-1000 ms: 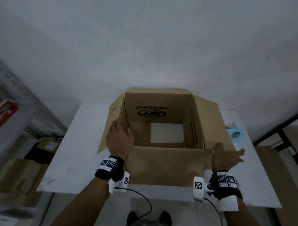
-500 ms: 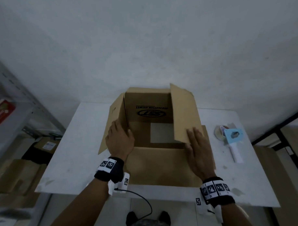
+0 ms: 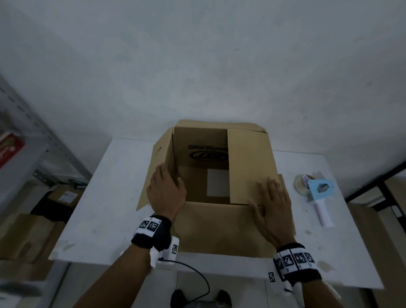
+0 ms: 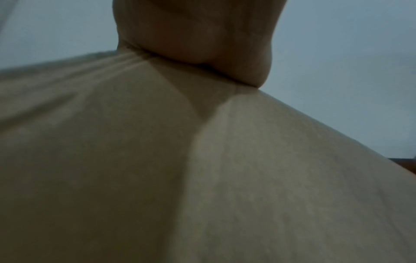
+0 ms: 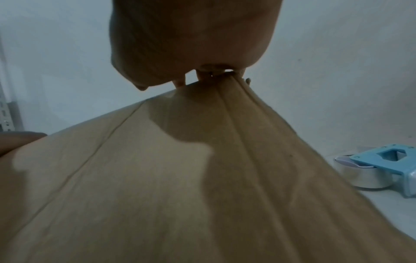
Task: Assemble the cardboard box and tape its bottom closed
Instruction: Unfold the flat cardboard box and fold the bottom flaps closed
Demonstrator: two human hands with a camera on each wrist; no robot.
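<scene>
A brown cardboard box (image 3: 223,227) stands open-side up on the white table (image 3: 111,203), its near flap lying towards me. My left hand (image 3: 166,189) rests on the left near corner, fingers laid along the outward left flap (image 3: 156,164) and thumb at the inner edge. My right hand (image 3: 271,206) lies flat, fingers straight, on the right flap (image 3: 250,166), which is folded inward over the opening. In the left wrist view the heel of the left hand (image 4: 195,30) sits on cardboard (image 4: 202,178). The right wrist view shows the right hand (image 5: 191,35) pressing the flap (image 5: 180,178).
A blue tape dispenser (image 3: 318,189) with a white handle and a clear roll lies on the table right of the box; the tape dispenser (image 5: 382,165) also shows in the right wrist view. Metal shelving (image 3: 18,160) and cardboard boxes (image 3: 23,234) stand at the left. A white wall is behind.
My right hand swung the right flap from spread outward to folded inward over the opening and now presses it flatter. The left hand stayed at the left corner.
</scene>
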